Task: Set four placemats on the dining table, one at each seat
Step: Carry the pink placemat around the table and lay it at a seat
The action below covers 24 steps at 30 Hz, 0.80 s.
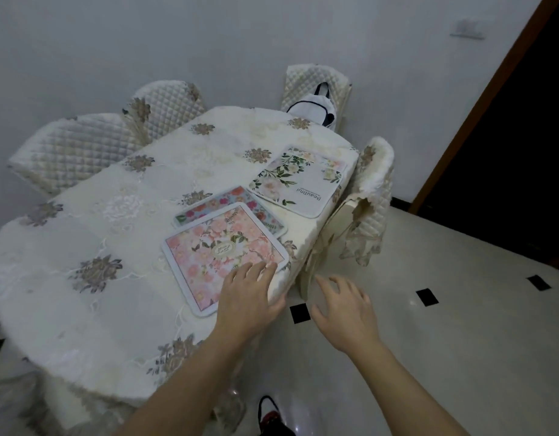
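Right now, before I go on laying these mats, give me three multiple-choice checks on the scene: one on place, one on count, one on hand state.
1. Where does the mat printed with the word Beautiful lie?
A. Near the table corner by the draped chair
B. On the floor
C. Under the pink mat

2. How many placemats show on the table?
A. One
B. Three
C. Five

3. What is the left hand doing?
A. Gripping a chair back
B. Holding a cup
C. Resting open on the pink mat's near corner

Answers:
1 A: the Beautiful mat lies apart from the others, near the tablecloth corner by the draped chair.
2 B: that one, the pink mat and a mat partly under it.
3 C: the left hand lies flat, fingers spread; the right hand hovers open off the table.
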### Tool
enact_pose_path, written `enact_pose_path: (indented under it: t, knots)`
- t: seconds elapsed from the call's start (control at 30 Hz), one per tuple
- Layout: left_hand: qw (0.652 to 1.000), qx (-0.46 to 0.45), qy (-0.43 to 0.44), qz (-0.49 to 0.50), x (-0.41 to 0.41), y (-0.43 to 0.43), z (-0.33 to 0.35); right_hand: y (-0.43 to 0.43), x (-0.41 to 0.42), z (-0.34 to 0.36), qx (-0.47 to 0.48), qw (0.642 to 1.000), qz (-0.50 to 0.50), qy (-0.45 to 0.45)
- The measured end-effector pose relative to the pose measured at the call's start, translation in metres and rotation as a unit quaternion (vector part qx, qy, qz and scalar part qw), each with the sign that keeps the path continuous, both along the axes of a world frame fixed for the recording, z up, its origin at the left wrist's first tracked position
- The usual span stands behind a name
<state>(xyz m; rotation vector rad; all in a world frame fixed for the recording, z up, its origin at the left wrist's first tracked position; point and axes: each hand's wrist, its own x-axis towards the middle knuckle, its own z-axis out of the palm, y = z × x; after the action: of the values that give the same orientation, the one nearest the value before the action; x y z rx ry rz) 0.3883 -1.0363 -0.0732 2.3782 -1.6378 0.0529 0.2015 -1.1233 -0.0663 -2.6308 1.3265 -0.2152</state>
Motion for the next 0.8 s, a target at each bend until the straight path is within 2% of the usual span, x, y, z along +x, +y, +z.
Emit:
enact_pose_path:
  t: [0.2, 0.53, 0.7, 0.8]
  knots:
    - [0.998, 0.002, 0.014, 0.069, 0.065, -0.045, -0.002, -0.070, 0.080, 0.007, -0.008, 0.999, 0.050, -0.002]
    - [0.971, 0.026, 0.061, 0.229, 0.135, -0.041, -0.030, -0.124, 0.178, -0.024, 0.033, 0.985, 0.169, 0.030]
    - [0.934, 0.034, 0.075, 0.349, 0.159, -0.034, -0.039, -0.165, 0.213, -0.044, 0.073, 0.971, 0.222, 0.059]
    - [0.891, 0.030, 0.114, 0.438, 0.172, -0.031, -0.050, -0.195, 0.229, -0.057, 0.080, 0.966, 0.233, 0.072]
